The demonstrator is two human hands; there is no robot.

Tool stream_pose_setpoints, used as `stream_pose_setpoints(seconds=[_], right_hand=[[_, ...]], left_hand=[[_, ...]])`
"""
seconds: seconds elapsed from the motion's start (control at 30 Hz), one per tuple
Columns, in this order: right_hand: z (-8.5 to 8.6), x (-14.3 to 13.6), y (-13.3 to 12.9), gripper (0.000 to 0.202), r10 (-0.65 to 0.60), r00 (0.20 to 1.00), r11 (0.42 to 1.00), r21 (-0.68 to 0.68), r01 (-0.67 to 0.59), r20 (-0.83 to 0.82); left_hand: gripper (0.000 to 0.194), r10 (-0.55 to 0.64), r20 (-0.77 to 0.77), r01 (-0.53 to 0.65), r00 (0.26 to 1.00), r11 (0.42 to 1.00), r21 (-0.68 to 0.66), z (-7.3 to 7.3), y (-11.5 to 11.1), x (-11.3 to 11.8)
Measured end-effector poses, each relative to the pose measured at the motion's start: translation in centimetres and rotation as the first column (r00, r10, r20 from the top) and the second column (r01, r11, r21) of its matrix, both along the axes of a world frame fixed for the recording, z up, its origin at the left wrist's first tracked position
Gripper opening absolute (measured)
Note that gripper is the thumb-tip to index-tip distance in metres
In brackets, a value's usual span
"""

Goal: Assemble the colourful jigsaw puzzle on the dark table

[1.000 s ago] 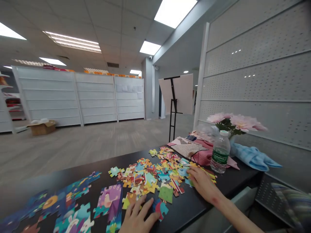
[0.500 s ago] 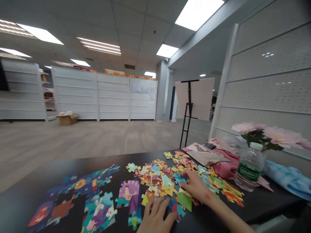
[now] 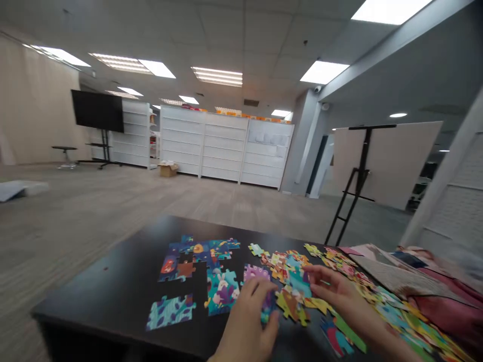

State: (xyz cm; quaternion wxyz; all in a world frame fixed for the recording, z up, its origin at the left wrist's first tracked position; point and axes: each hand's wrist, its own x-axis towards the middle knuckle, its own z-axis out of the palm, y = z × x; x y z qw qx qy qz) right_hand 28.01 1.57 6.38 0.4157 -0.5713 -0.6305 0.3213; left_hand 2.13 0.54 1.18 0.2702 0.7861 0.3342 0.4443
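Observation:
My left hand (image 3: 251,319) hovers over or rests on a purple joined puzzle section (image 3: 256,272), fingers curved and thumb apart; it covers part of that section. My right hand (image 3: 337,291) pinches a teal puzzle piece (image 3: 300,281) between thumb and fingers above the loose pile. Loose puzzle pieces (image 3: 290,307) lie between and under my hands. Left of them are a joined section with a white rabbit (image 3: 222,289) and a dark blue section (image 3: 211,250) with a brown piece (image 3: 184,270). A teal spotted section (image 3: 170,312) lies nearest the front edge.
More loose pieces (image 3: 402,314) spread along the right side of the black table (image 3: 113,294). Pink and grey cloth (image 3: 415,276) lies at the right edge. An easel with a board (image 3: 392,161) stands behind the table; white shelves (image 3: 222,146) and a screen (image 3: 98,110) are farther back.
The view has turned left, bringing the table's left end and the spotted section into sight. My right hand has lifted a teal piece; my left has moved from the loose pieces to the purple section.

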Motion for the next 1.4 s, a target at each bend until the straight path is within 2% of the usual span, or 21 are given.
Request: stream_pose_setpoints(seconds=[0.07,0.17,0.27,0.33,0.53,0.67,0.8,0.93,1.07,1.27,1.4], right_hand=[[-0.1,-4.5,0.9,0.052,0.121,0.993,0.993,-0.004,-0.121,-0.018],[-0.6,-10.4,2.5,0.050,0.285,0.956,0.959,0.008,-0.285,-0.072],[-1.3,-14.1,3.9,0.046,0.399,0.906,0.916,0.014,-0.401,-0.139],[-1.9,-15.3,4.7,0.045,0.433,0.890,0.900,0.023,-0.435,-0.144],[-4.3,-14.3,5.7,0.040,0.455,0.890,0.887,0.100,-0.451,-0.019],[-5.3,-13.2,5.3,0.037,0.349,0.915,0.884,0.253,-0.393,0.202],[-5.6,-13.1,5.0,0.035,0.287,0.892,0.847,0.342,-0.407,0.350],[-5.7,-13.4,5.0,0.034,0.296,0.870,0.820,0.361,-0.444,0.395],[-5.4,-13.5,4.7,0.033,0.297,0.862,0.818,0.357,-0.451,0.410],[-5.5,-13.4,4.3,0.025,0.292,0.845,0.803,0.364,-0.471,0.449],[-5.8,-13.5,4.5,0.024,0.338,0.826,0.799,0.326,-0.505,0.450]], left_hand=[[0.060,0.063,0.048,-0.058,0.997,0.993,-0.104,0.8,0.0,-2.2],[0.072,0.135,0.039,-0.131,0.990,0.986,-0.101,0.6,0.8,-5.5],[0.065,0.210,0.015,-0.209,0.978,0.977,-0.040,0.2,1.7,-8.3],[0.061,0.239,0.001,-0.239,0.971,0.971,-0.018,0.0,2.2,-9.6],[0.062,0.245,-0.058,-0.246,0.968,0.969,-0.010,-0.4,3.0,-10.5],[0.063,0.283,-0.074,-0.287,0.956,0.957,-0.051,-0.8,2.8,-10.1],[0.065,0.325,-0.113,-0.333,0.939,0.940,-0.069,-1.0,2.3,-9.5],[0.070,0.378,-0.137,-0.389,0.916,0.919,-0.069,-1.2,1.9,-9.4],[0.074,0.394,-0.138,-0.403,0.909,0.914,-0.046,-1.2,1.5,-9.8],[0.070,0.378,-0.121,-0.388,0.918,0.919,-0.069,-1.0,1.3,-10.1],[0.066,0.354,-0.085,-0.363,0.931,0.925,-0.116,-0.7,1.0,-10.1]])
